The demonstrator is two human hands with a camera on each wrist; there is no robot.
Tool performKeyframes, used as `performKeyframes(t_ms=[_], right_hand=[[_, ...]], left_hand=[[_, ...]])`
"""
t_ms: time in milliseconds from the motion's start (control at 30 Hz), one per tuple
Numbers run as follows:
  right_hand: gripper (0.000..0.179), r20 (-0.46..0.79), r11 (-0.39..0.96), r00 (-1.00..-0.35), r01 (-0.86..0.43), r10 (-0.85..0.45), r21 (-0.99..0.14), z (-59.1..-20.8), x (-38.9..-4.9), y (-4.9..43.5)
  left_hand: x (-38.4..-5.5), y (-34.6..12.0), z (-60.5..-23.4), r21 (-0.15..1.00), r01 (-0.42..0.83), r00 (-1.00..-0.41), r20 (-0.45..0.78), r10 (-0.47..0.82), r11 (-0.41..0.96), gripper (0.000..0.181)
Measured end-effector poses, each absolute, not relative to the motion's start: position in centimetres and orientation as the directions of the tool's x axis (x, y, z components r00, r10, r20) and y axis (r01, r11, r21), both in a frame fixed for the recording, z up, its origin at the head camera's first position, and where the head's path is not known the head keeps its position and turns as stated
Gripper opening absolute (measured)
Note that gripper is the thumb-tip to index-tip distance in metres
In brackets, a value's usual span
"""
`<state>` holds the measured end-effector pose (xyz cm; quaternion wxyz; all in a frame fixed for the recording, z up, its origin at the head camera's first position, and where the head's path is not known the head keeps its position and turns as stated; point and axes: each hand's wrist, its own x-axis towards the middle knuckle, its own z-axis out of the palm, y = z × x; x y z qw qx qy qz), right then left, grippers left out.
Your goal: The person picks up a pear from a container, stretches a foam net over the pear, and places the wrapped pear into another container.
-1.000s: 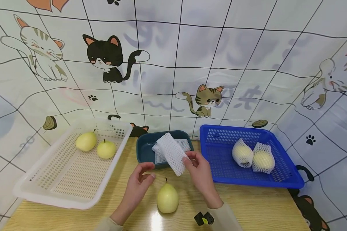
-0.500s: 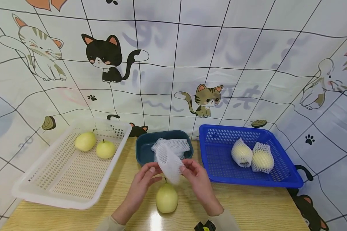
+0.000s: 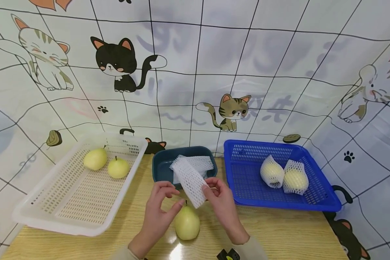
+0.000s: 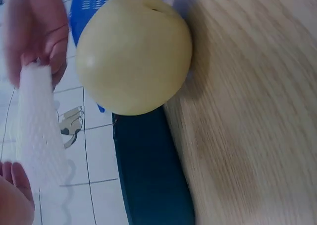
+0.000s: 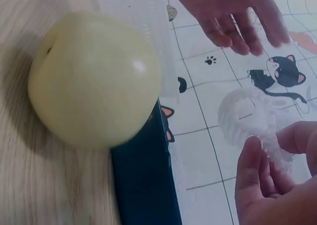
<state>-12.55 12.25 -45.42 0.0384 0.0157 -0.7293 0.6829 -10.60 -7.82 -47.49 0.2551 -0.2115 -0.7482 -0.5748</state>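
Note:
My right hand point(image 3: 222, 207) pinches the edge of a white foam fruit net point(image 3: 189, 180) between thumb and fingers, above the front of a dark teal tray point(image 3: 160, 172). In the right wrist view the net's round mouth point(image 5: 226, 121) gapes. My left hand point(image 3: 157, 213) is just left of the net, apart from it, thumb and fingers spread. A yellow-green pear point(image 3: 186, 224) stands upright on the table below and between both hands. It looms large in the left wrist view, where the net point(image 4: 39, 126) hangs beside it. More foam nets point(image 3: 202, 163) lie in the tray.
At left, a white basket point(image 3: 117, 206) holds two bare pears point(image 3: 118, 168). At right, a blue basket point(image 3: 247, 180) contains two net-wrapped pears point(image 3: 295, 180). A small black object point(image 3: 228, 254) is by the right sleeve. A cat-print sheet point(image 3: 182, 72) hangs behind the wooden table point(image 3: 279, 231).
The net has come lower, toward the pear. Half a second ago my left fingers touched it and it bulged; now the left hand is apart with its thumb spread, and the net looks flatter.

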Motion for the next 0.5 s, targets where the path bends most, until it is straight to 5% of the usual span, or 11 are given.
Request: performKeyframes(t_ms=[333, 500], right_hand=[[0.025, 0.103, 0.052, -0.995, -0.103, -0.016, -0.993, -44.9, -12.4, 10.6], [0.024, 0.118, 0.057, -0.993, -0.119, -0.018, -0.991, -44.9, -12.5, 11.0]], left_hand=[[-10.7, -7.0, -48.1, 0.7, 0.614, -0.784, 0.594, 0.179, 0.364, 0.061], [-10.5, -7.3, -47.8, 0.825, 0.528, -0.846, 0.533, 0.034, 0.199, 0.036]])
